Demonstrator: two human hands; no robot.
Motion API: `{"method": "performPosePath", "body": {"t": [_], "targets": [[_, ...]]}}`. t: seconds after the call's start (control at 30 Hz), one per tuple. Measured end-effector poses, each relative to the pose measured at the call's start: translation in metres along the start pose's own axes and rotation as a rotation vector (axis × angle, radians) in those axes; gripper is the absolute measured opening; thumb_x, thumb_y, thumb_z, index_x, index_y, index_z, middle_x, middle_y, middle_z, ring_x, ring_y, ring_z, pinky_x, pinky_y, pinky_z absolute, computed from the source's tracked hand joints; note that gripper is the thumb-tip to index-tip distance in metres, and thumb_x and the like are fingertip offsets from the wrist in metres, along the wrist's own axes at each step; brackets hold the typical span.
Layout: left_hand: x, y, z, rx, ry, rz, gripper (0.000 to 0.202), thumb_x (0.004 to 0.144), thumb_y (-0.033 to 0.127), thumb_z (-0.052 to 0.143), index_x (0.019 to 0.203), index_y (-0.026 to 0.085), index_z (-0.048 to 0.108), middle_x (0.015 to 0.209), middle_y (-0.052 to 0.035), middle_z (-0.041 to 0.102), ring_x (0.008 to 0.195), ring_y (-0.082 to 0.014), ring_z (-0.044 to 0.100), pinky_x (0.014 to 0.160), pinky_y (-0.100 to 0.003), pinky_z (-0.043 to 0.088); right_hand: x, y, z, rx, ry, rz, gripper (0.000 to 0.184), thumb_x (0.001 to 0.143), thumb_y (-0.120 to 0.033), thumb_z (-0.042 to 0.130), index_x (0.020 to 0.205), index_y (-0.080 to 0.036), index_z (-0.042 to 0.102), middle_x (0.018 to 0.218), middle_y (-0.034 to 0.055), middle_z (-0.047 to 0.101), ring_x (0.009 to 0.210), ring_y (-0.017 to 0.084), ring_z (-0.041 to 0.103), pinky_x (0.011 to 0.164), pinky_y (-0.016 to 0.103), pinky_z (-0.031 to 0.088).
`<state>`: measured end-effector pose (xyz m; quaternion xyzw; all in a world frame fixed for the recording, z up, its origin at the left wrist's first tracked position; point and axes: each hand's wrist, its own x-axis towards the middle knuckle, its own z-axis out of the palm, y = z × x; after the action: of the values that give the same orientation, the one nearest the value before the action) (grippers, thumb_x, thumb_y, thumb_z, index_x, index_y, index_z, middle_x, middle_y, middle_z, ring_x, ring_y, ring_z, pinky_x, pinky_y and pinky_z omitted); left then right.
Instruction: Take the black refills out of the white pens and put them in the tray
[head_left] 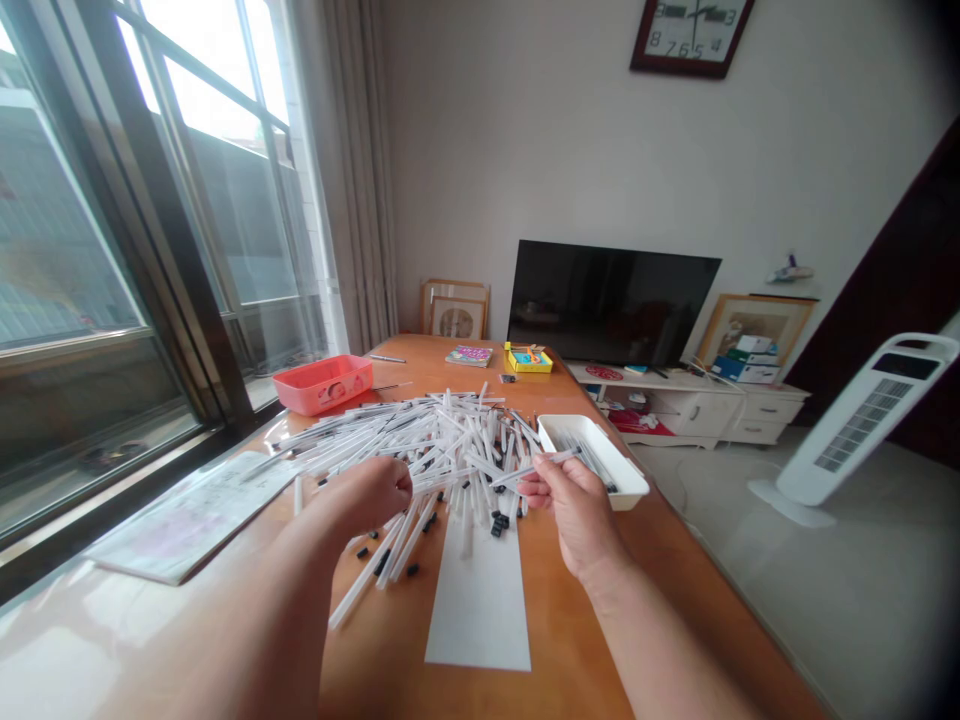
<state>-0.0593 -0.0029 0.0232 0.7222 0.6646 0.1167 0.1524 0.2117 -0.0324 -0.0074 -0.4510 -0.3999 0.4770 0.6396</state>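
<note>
A large heap of translucent white pen barrels [450, 425] lies across the middle of the table, with small black pen caps [499, 523] scattered at its near side. My left hand [382, 492] is closed at the heap's near left edge; whatever its fingers hold is hidden behind the hand. Between thumb and fingers, my right hand [568, 500] pinches a slim, clear pen [559, 457] with a dark end, level and pointing right. Just beyond that hand stands a white plastic box [628, 482] holding several similar pens. A white paper strip [478, 610] lies between my arms.
A red plastic basket [324, 385] sits at the back left, and a large booklet [195, 525] lies at the left. Toward the far end are a colourful booklet [469, 355] and a yellow box [529, 360]. A white tower fan [862, 420] stands on the floor to the right.
</note>
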Motion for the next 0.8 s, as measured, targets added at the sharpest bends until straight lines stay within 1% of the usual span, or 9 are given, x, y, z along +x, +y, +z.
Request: {"method": "performPosePath", "body": {"t": [0.1, 0.23, 0.43, 0.6, 0.7, 0.8], "targets": [[-0.006, 0.004, -0.005, 0.093, -0.041, -0.066, 0.012, 0.058, 0.024, 0.06, 0.061, 0.026, 0.072, 0.062, -0.0038, 0.068, 0.055, -0.02, 0.054, 0.055, -0.03, 0.033, -0.001, -0.001, 0.001, -0.002, 0.004, 0.011, 0.033, 0.08, -0.046, 0.074, 0.09, -0.016, 0.066, 0.078, 0.0052, 0.074, 0.068, 0.016, 0.071, 0.057, 0.022, 0.052], [-0.007, 0.003, -0.006, 0.102, -0.001, -0.117, 0.009, 0.051, 0.02, 0.065, 0.055, 0.025, 0.071, 0.058, -0.0048, 0.067, 0.052, -0.0196, 0.052, 0.057, -0.031, 0.036, -0.002, -0.003, 0.001, 0.007, 0.006, 0.023, 0.034, 0.079, -0.046, 0.076, 0.091, -0.016, 0.067, 0.077, 0.0054, 0.074, 0.067, 0.016, 0.07, 0.056, 0.022, 0.052], [-0.004, 0.0, 0.001, 0.103, 0.015, -0.105, 0.011, 0.048, 0.019, 0.064, 0.054, 0.026, 0.071, 0.059, -0.0064, 0.067, 0.053, -0.0213, 0.054, 0.057, -0.032, 0.037, -0.002, -0.003, 0.001, 0.015, -0.008, 0.032, 0.034, 0.078, -0.047, 0.077, 0.091, -0.016, 0.068, 0.077, 0.0053, 0.074, 0.067, 0.017, 0.07, 0.055, 0.022, 0.051], [-0.001, 0.001, 0.007, 0.027, 0.059, -0.069, 0.007, 0.044, 0.018, 0.065, 0.048, 0.024, 0.067, 0.051, -0.0051, 0.061, 0.05, -0.019, 0.051, 0.057, -0.032, 0.036, -0.002, -0.002, 0.001, 0.017, -0.024, 0.019, 0.035, 0.078, -0.048, 0.076, 0.09, -0.016, 0.068, 0.075, 0.0043, 0.073, 0.064, 0.016, 0.07, 0.054, 0.022, 0.051], [0.0, -0.001, 0.008, 0.024, 0.033, -0.066, 0.004, 0.047, 0.019, 0.065, 0.048, 0.023, 0.066, 0.051, -0.0047, 0.061, 0.05, -0.0184, 0.049, 0.056, -0.032, 0.035, -0.001, -0.002, 0.001, 0.012, -0.03, 0.014, 0.034, 0.08, -0.048, 0.074, 0.091, -0.016, 0.068, 0.075, 0.0038, 0.073, 0.064, 0.015, 0.069, 0.054, 0.022, 0.051], [0.002, -0.004, 0.007, 0.062, 0.037, -0.039, 0.005, 0.056, 0.024, 0.063, 0.058, 0.025, 0.068, 0.059, -0.0041, 0.064, 0.053, -0.0193, 0.05, 0.056, -0.031, 0.032, -0.001, -0.002, 0.002, 0.007, -0.032, 0.014, 0.033, 0.08, -0.047, 0.074, 0.09, -0.016, 0.067, 0.075, 0.0041, 0.073, 0.064, 0.016, 0.07, 0.054, 0.022, 0.051]]}}
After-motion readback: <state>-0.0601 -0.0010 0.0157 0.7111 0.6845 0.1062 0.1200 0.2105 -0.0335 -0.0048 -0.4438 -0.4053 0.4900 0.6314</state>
